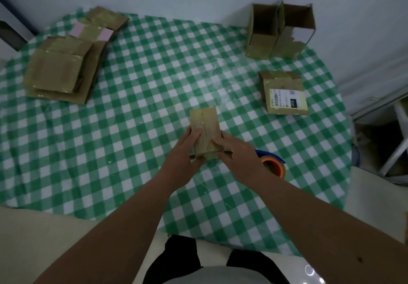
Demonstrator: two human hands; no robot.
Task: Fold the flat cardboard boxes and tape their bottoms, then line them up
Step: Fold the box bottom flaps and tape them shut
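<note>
1. The table [136,111] is round and covered with a green and white checked cloth under a clear glossy sheet; it carries everything below
2. A stack of flat boxes [59,72] lies at the far left edge of the table, brown with shiny tape strips, and behind it a further flat piece with pink patches [91,31] rests on more flattened cardboard
3. Two folded boxes [279,30] stand side by side at the far right by the wall, touching each other, open tops facing the camera; the right one has a torn white patch on its front
4. A labelled box [283,93] lies alone on the right, nearer than the standing pair and apart from them, with a white barcode sticker facing up
5. The small box [205,129] is in the middle of the table, close to the person, with a taped seam running along its upper face
6. The left hand [183,151] grips the box's near left side, thumb on top; the grip is clamped on the cardboard
7. The right hand [236,153] holds the near right corner, fingers curled round it, and partly hides the near end of the box
8. A tape roll [272,165] with an orange core sits just behind the right wrist, half hidden by it
</note>
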